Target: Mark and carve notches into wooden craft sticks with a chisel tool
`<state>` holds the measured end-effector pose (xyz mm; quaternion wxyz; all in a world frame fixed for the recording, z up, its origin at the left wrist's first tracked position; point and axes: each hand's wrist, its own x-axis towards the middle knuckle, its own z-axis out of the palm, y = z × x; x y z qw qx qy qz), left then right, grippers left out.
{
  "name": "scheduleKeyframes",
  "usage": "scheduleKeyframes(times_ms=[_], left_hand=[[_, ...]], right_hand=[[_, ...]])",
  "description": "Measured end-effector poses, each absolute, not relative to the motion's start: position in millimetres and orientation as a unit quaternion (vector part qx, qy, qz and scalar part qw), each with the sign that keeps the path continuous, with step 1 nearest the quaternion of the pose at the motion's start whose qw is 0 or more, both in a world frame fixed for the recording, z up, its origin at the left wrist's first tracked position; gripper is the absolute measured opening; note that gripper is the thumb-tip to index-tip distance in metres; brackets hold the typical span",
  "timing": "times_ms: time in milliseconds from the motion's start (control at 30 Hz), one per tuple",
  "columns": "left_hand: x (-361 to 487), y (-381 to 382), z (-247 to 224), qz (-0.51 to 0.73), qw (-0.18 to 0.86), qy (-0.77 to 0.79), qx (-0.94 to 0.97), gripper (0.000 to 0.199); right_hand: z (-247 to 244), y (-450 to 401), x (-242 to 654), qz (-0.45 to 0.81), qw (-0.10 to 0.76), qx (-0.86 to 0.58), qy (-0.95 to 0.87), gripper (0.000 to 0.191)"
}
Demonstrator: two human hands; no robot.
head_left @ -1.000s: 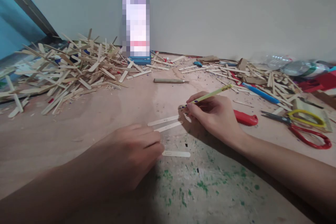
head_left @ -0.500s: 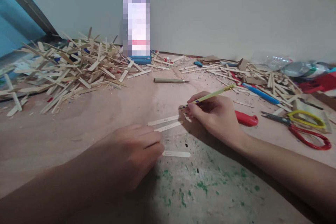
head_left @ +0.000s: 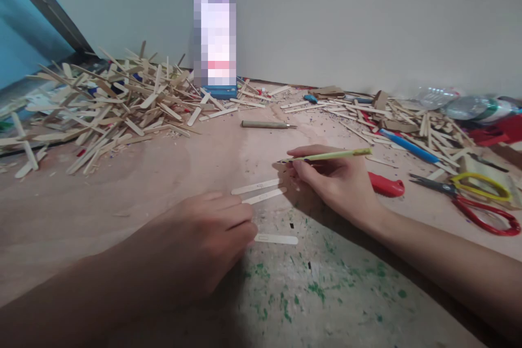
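Observation:
My right hand holds a pale yellow pencil with dark dots, its tip pointing left above the wooden table. Fingers curled, my left hand is closed on the end of a craft stick that juts out to the right and bears a small drawn rectangle. Two more craft sticks lie between the hands: the upper stick has pencil marks, and the lower stick runs under or against my left fingers; I cannot tell which.
Piled craft sticks stand at the back left beside an upright blurred screen on a blue base. A wooden-handled pointed tool lies mid-table. Rightward are a red handle, scissors, a blue pen-like tool and plastic bottles.
The pencil has tipped flatter in my right hand, its rear end lower and its tip slightly farther left. My left hand and the sticks keep their places; the whole view has shifted slightly.

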<state>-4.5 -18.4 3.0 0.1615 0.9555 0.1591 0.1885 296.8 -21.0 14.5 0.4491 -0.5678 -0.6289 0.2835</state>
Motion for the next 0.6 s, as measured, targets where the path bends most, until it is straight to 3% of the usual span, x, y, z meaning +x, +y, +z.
scheduleKeyframes(times_ms=[233, 600], left_hand=[[-3, -18, 6, 0.183, 0.164, 0.152, 0.957, 0.030], [0, -18, 12, 0.216, 0.118, 0.126, 0.961, 0.034]], right_hand=[[23, -21, 293, 0.279, 0.433, -0.574, -0.636, 0.010], [33, -31, 295, 0.292, 0.418, -0.612, -0.605, 0.012]])
